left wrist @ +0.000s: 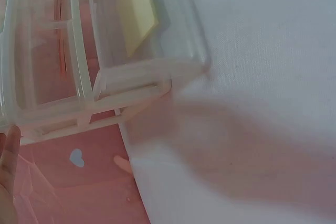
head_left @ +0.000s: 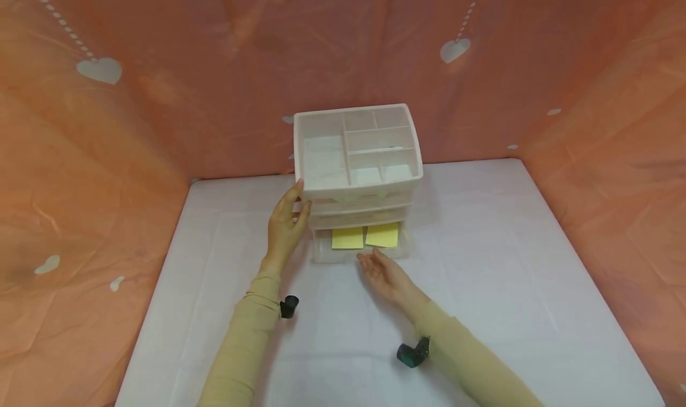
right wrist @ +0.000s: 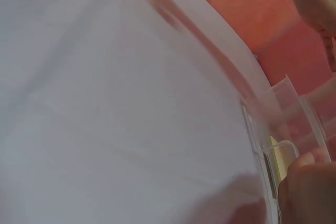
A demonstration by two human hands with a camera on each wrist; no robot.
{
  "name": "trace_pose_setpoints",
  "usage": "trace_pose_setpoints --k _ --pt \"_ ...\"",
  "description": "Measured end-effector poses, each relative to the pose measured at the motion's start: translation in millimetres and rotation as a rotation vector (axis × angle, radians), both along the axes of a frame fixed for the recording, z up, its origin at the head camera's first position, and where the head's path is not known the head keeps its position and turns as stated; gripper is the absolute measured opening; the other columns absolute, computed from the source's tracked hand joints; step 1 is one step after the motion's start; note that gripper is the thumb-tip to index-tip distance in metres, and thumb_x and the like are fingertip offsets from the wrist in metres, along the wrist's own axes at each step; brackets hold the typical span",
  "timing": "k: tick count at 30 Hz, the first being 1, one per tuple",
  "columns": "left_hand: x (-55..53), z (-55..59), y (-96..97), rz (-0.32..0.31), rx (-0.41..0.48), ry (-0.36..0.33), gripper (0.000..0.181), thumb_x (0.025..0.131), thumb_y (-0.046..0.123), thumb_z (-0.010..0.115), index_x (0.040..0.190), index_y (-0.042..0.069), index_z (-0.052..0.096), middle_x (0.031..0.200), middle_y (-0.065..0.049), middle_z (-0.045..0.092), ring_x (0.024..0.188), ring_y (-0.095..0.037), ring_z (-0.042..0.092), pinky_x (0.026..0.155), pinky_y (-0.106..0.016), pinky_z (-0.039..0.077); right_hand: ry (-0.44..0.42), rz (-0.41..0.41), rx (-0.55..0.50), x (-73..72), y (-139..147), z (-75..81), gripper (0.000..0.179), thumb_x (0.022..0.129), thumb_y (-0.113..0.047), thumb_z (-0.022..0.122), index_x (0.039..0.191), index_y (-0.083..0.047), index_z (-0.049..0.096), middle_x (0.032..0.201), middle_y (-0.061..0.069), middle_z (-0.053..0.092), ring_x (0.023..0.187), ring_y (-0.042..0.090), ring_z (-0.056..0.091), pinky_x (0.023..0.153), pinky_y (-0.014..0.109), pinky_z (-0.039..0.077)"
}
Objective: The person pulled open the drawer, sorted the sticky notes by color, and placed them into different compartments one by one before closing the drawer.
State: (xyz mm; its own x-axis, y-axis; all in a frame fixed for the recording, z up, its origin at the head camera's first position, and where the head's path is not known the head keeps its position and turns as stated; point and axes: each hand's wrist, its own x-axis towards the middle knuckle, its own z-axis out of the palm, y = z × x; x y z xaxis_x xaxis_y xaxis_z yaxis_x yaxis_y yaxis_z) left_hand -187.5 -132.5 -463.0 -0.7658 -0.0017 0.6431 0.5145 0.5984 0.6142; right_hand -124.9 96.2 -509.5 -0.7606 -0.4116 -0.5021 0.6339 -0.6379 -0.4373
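Note:
A white plastic drawer unit (head_left: 354, 186) with a divided top tray stands near the back of the table. Its clear bottom drawer (head_left: 334, 256) is pulled out, with two yellow paper squares (head_left: 347, 238) inside. My left hand (head_left: 284, 231) rests its fingertips against the unit's left side near the top tray; in the left wrist view only fingers (left wrist: 9, 166) show at the edge. My right hand (head_left: 387, 279) has extended fingers at the front of the bottom drawer. The right wrist view shows that hand (right wrist: 310, 187) against the drawer front, its fingertips partly hidden.
A white cloth covers the table (head_left: 509, 276). Orange curtains (head_left: 343, 49) with white hearts enclose the back and both sides. The unit stands close to the back curtain. A small black camera (head_left: 289, 307) sits at the left wrist, another camera (head_left: 414, 353) at the right.

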Motion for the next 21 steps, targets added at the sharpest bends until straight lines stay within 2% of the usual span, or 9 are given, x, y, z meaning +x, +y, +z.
trace_pose_setpoints --k 7,9,11,13,15,18,21 --pt "-2.4 0.0 0.3 -0.003 -0.009 0.018 0.047 0.089 0.007 0.062 0.131 0.016 0.046 0.122 -0.016 0.059 0.096 -0.031 0.060 0.064 -0.037 0.062 -0.011 -0.046 -0.015 -21.5 -2.9 -0.2 0.018 0.102 -0.024 0.032 0.107 -0.007 0.038 0.097 0.003 0.061 0.088 0.006 0.061 0.086 0.009 0.051" --pt "-2.7 0.3 0.3 0.000 -0.019 0.022 0.046 0.088 0.007 0.062 0.131 0.015 0.046 0.123 -0.016 0.059 0.096 -0.030 0.060 0.064 -0.036 0.062 -0.034 -0.079 -0.023 -26.3 -4.0 0.0 0.023 0.102 -0.024 0.033 0.116 -0.006 0.036 0.103 0.004 0.058 0.089 0.007 0.061 0.087 0.009 0.050" --pt "-2.3 0.8 0.4 0.002 -0.030 0.029 0.046 0.089 0.007 0.062 0.131 0.014 0.045 0.121 -0.017 0.059 0.096 -0.031 0.060 0.063 -0.036 0.062 -0.054 -0.105 -0.036 -30.2 -5.4 0.1 0.035 0.102 -0.023 0.032 0.131 -0.003 0.029 0.114 0.006 0.051 0.092 0.008 0.059 0.089 0.010 0.050" --pt "-2.1 1.0 0.2 0.005 -0.043 0.034 0.045 0.089 0.007 0.061 0.130 0.013 0.045 0.119 -0.018 0.059 0.095 -0.031 0.060 0.063 -0.036 0.062 -0.072 -0.122 -0.045 -33.2 -7.1 0.7 0.047 0.102 -0.021 0.030 0.143 -0.003 0.015 0.122 0.008 0.044 0.094 0.009 0.057 0.090 0.010 0.049" --pt "-1.7 1.2 0.1 0.007 -0.048 0.035 0.044 0.090 0.007 0.060 0.130 0.013 0.045 0.118 -0.018 0.060 0.095 -0.032 0.060 0.063 -0.036 0.062 -0.081 -0.131 -0.054 -35.9 -9.2 1.5 0.054 0.102 -0.019 0.028 0.148 -0.004 0.003 0.123 0.008 0.042 0.094 0.009 0.056 0.092 0.010 0.049" --pt "-1.8 0.4 -0.4 0.013 -0.046 0.034 0.044 0.089 0.008 0.061 0.130 0.013 0.045 0.118 -0.018 0.060 0.095 -0.031 0.060 0.063 -0.035 0.062 -0.073 -0.135 -0.061 -39.8 -12.0 2.0 0.053 0.102 -0.015 0.027 0.148 -0.003 0.004 0.115 0.007 0.048 0.090 0.007 0.056 0.093 0.009 0.048" --pt "-1.9 -1.1 -0.9 0.014 -0.034 0.036 0.045 0.089 0.007 0.061 0.130 0.013 0.046 0.119 -0.017 0.060 0.095 -0.030 0.060 0.063 -0.035 0.062 -0.077 -0.147 -0.071 -43.1 -13.9 1.6 0.044 0.102 -0.012 0.028 0.143 -0.001 0.017 0.103 0.006 0.055 0.085 0.005 0.056 0.092 0.008 0.047"
